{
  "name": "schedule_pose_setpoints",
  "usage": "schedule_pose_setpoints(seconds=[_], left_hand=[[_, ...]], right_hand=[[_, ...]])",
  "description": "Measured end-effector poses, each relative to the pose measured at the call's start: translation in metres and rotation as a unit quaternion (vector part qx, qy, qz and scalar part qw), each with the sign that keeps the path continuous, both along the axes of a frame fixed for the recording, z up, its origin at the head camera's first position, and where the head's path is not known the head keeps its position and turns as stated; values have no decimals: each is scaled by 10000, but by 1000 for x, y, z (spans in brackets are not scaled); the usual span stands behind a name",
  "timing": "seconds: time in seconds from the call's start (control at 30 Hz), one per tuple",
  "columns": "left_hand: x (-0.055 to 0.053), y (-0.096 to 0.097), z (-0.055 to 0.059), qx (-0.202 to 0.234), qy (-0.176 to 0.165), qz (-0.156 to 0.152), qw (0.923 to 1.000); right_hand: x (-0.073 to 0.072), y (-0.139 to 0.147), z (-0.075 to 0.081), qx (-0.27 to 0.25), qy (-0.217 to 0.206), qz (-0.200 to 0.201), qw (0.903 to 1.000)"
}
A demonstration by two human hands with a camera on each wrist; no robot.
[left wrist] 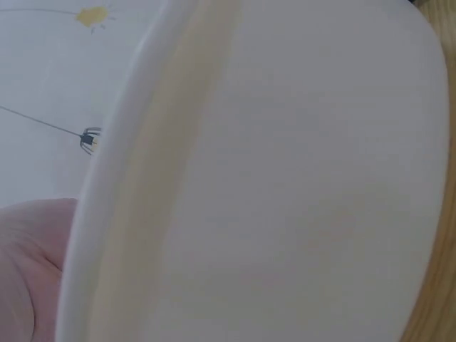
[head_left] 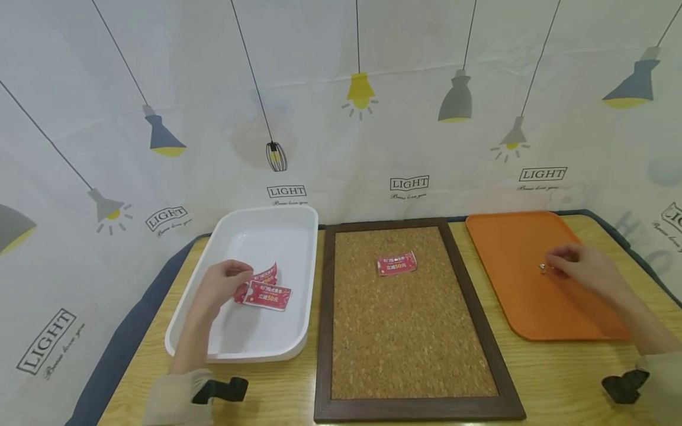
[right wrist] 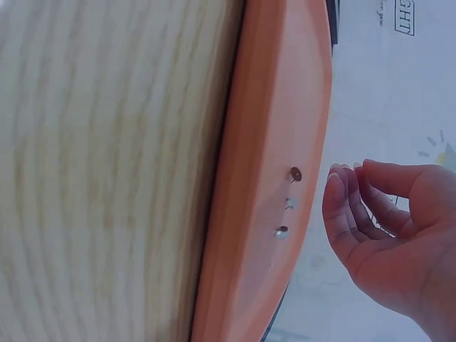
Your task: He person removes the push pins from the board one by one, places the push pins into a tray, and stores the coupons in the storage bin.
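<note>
My left hand is over the white tray, thumb and fingertips together at the edge of a red coupon with one corner raised. Another red coupon overlaps it in front. The left wrist view shows only part of that palm behind the tray rim; its fingertips are hidden. My right hand reaches over the orange tray, fingers loosely bent and thumb near the fingertips, nothing visible between them. Small metal thumbtacks lie on the tray close to the fingertips.
Between the trays lies a cork board in a dark brown frame, with one red coupon on its upper part. All stand on a wooden table. A wall cloth printed with lamps hangs right behind.
</note>
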State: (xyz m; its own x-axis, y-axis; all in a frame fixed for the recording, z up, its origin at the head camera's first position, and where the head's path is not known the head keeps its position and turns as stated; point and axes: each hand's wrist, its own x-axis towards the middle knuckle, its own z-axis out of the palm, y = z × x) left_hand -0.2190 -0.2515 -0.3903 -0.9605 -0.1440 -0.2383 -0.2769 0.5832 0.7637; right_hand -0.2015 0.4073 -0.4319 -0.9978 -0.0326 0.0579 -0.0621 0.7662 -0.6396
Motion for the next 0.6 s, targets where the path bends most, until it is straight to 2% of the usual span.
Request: schedule_pose_setpoints(seconds=[0.3,0.4,0.6], left_hand=[[-1,28,8,198,294,-309,9989],[0,39,11,348,387,-483,9975],[0,64,13,644,690,-905,9914]], right_hand=[[-2,-29,13,-368,75,133,9992],[-4,-40,16,-408,150,184,9989],[-8,-63,22,-607,18,359,9975]])
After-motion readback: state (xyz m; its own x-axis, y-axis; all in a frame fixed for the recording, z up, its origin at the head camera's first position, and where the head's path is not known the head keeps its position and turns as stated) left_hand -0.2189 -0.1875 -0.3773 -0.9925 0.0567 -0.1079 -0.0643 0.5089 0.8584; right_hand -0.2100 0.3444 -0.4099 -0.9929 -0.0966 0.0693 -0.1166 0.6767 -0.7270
